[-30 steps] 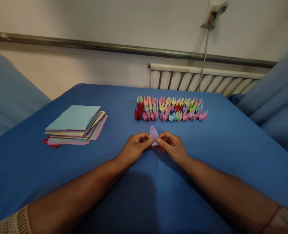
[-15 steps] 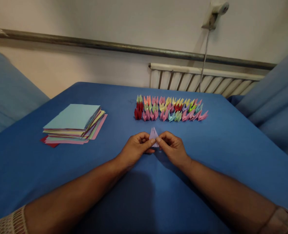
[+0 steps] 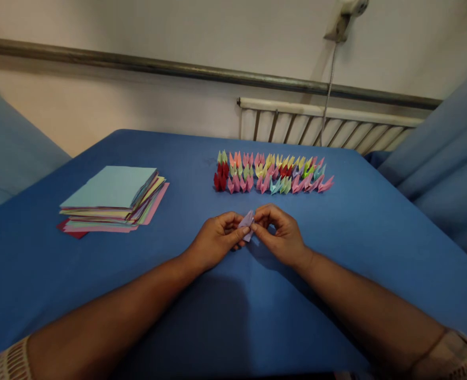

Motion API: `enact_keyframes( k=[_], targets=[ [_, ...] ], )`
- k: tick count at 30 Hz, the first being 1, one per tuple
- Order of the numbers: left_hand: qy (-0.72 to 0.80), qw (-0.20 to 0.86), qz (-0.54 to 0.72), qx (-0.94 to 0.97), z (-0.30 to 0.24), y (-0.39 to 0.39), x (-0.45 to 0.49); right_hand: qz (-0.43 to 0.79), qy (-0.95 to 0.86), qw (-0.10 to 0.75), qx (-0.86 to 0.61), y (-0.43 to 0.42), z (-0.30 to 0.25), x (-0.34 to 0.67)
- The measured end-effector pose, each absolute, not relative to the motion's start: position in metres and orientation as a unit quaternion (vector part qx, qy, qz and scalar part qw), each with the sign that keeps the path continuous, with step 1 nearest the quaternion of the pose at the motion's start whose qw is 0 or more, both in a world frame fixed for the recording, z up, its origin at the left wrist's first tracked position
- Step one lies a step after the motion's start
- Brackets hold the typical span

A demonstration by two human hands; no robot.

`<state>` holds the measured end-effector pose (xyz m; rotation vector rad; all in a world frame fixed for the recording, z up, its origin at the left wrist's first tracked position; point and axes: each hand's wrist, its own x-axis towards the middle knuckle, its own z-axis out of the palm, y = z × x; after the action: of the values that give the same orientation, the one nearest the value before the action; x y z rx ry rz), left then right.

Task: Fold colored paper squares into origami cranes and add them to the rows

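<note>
The left hand [image 3: 216,238] and the right hand [image 3: 279,233] meet at a small piece of lilac folded paper [image 3: 247,218], both clamped on it: the left pinches its left side, thumb on top, and the right thumb and forefinger close on its right edge. Much of the paper is hidden: the thumbs cover its middle, its underside is out of sight, and its inner folds are too small to make out. The left fingers are partly lost behind it. Both sleeves [image 3: 8,363] are cut off at the lower corners.

The paper's narrow tip points away from the person, leaning somewhat toward the right hand; the long axis runs from the near end, below the thumbs, up to that tip.

Beyond the grip, well clear of it, stand close rows of coloured paper figures [image 3: 264,183]; they overlap, so single ones at the back are hard to tell apart. Well to the left of the grip lies a stack of paper sheets [image 3: 108,187], a red sheet [image 3: 78,234] mostly hidden beneath. All rest on a blue cloth [image 3: 186,169].
</note>
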<state>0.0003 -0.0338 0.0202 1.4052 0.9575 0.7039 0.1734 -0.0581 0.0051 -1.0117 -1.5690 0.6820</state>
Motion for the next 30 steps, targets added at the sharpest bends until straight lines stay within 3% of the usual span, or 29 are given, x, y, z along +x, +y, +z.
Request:
enact_keyframes(
  k=[12,30],
  targets=[
    [0.406,0.618,0.272,0.616,0.018,-0.031,0.0,0.347,-0.679,0.503,-0.406,-0.053,0.011,0.182],
    [0.415,0.634,0.285,0.587,0.024,-0.026,-0.004,0.505,-0.575,0.526,-0.37,-0.046,0.008,0.186]
  ],
)
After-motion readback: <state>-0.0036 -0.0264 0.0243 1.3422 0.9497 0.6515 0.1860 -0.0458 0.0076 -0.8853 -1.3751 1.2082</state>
